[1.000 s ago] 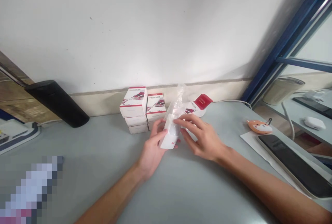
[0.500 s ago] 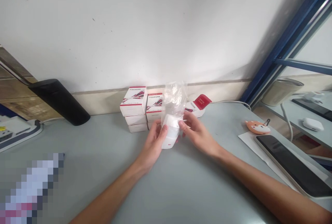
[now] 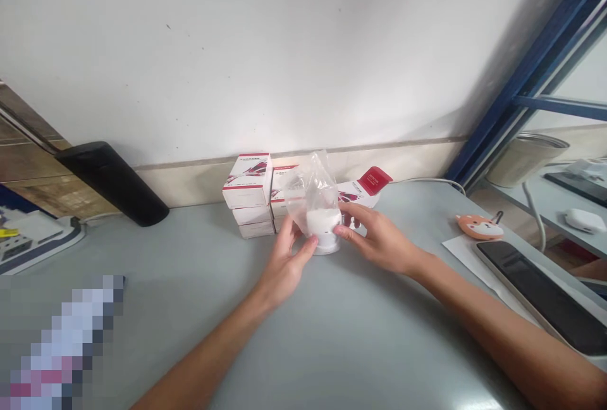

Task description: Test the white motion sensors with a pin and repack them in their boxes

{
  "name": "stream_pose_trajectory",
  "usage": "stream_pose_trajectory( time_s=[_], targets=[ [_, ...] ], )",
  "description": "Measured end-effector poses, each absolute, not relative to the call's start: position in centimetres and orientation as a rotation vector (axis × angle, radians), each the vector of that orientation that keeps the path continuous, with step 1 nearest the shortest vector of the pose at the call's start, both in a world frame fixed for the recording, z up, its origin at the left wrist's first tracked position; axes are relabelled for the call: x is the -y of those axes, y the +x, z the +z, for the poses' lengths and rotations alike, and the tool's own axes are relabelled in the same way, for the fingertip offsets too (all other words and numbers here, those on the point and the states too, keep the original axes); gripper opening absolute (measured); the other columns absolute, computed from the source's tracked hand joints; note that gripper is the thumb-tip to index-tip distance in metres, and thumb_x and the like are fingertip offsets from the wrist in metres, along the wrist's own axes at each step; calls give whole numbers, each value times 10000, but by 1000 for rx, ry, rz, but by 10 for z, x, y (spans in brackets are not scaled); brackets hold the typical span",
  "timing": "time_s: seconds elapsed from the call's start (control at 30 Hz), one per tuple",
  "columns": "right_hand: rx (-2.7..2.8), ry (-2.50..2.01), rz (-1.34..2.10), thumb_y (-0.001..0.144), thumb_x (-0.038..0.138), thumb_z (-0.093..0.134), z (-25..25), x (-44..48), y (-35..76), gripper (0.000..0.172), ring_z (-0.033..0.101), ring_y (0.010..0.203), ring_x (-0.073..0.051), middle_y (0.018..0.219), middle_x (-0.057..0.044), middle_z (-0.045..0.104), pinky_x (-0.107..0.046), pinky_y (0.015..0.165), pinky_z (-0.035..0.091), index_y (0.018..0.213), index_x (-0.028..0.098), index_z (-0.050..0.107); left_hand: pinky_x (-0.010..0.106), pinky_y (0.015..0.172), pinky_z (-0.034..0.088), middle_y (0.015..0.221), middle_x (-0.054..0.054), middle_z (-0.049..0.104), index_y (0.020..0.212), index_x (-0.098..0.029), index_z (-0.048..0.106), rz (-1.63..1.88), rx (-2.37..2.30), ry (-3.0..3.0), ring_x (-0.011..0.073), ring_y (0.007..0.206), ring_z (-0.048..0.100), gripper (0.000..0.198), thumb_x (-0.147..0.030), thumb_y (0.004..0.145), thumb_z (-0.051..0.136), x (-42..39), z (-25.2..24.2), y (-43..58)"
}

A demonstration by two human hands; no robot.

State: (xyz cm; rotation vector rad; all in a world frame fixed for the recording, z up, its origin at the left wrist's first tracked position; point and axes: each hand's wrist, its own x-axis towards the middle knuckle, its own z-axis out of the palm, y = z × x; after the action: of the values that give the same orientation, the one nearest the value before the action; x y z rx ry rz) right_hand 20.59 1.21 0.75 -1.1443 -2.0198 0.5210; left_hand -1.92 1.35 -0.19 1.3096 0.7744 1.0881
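Both my hands hold a clear plastic bag (image 3: 315, 198) with a small white block (image 3: 324, 225) inside it, standing upright near the back of the grey table (image 3: 332, 334). My left hand (image 3: 284, 264) pinches the bag's left side between thumb and fingers. On the other side my right hand (image 3: 379, 239) grips the white block through the plastic. Right behind the bag stands a stack of red and white boxes (image 3: 249, 192), and one opened box with a red flap (image 3: 367, 185) lies to their right.
A black cylinder (image 3: 114, 182) leans at the back left by the wall. At the right lie an orange animal-shaped case (image 3: 478, 226) and a dark tablet (image 3: 545, 293) on white paper. A blue metal frame (image 3: 526, 74) rises at the right.
The white block has gone down fully into the plastic bag, which now stands upright. Both hands shifted slightly away from me toward the boxes.
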Motion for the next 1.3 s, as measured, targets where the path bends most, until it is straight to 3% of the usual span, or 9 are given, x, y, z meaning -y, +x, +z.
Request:
stream_pose_trajectory(
  time_s=[0.17, 0.3, 0.37, 0.5, 0.7, 0.9, 1.07, 1.3],
  targets=[
    [2221, -1127, 293, 1049, 487, 567, 8, -14, 215, 295, 666, 923, -246, 1119, -103, 723, -381, 767, 554, 1165, 256, 708, 367, 1116, 414, 1365, 80, 698, 1321, -264, 699, 1132, -838, 1390, 304, 1319, 579, 403, -349, 932, 763, -10, 2, -21],
    [2292, -1136, 210, 978, 530, 675, 14, -12, 220, 395, 704, 1042, -319, 1244, -114, 723, -431, 817, 568, 1295, 294, 678, 390, 1086, 416, 1246, 98, 743, 1209, -245, 765, 1090, -848, 1451, 315, 1176, 627, 350, -329, 873, 818, -19, -5, -23],
    [2300, -1188, 217, 957, 555, 698, 18, -10, 222, 441, 712, 1014, -323, 1229, -113, 739, -415, 790, 552, 1300, 281, 667, 426, 1118, 400, 1232, 108, 744, 1179, -247, 780, 1039, -866, 1510, 339, 1193, 621, 334, -305, 853, 827, -23, -11, -24],
    [2334, -1276, 287, 991, 586, 635, 17, -11, 220, 375, 706, 870, -280, 1085, -90, 775, -367, 705, 490, 1126, 243, 704, 482, 1209, 325, 1341, 115, 703, 1240, -262, 752, 1018, -897, 1659, 370, 1336, 554, 403, -252, 841, 816, -19, -12, -24],
    [2379, -1248, 433, 1020, 593, 580, 2, -13, 210, 367, 717, 907, -290, 1069, -79, 781, -374, 731, 488, 1059, 244, 685, 417, 1167, 412, 1485, 111, 627, 1464, -274, 577, 1068, -836, 1610, 330, 1369, 571, 603, -286, 899, 788, -9, 1, -22],
    [2448, -1287, 386, 951, 646, 653, -6, -9, 202, 451, 704, 840, -293, 1028, -95, 769, -366, 693, 456, 1113, 225, 650, 429, 1073, 514, 1421, 131, 677, 1375, -248, 590, 977, -863, 1618, 331, 1287, 650, 539, -383, 898, 801, -21, -8, -24],
    [2434, -1453, 425, 989, 494, 644, 1, -4, 199, 291, 677, 813, -255, 986, -82, 755, -343, 687, 411, 1055, 211, 642, 445, 1002, 559, 1358, 105, 718, 1360, -247, 619, 821, -998, 1657, 317, 1204, 693, 542, -509, 908, 763, -25, -12, -26],
    [2394, -1299, 712, 967, 625, 638, 28, 1, 208, 409, 569, 736, -174, 879, -9, 703, -306, 671, 384, 1002, 218, 647, 390, 981, 567, 1332, 113, 739, 1296, -212, 660, 1051, -924, 1411, 307, 1233, 691, 523, -502, 884, 801, -17, -2, -18]
  ],
)
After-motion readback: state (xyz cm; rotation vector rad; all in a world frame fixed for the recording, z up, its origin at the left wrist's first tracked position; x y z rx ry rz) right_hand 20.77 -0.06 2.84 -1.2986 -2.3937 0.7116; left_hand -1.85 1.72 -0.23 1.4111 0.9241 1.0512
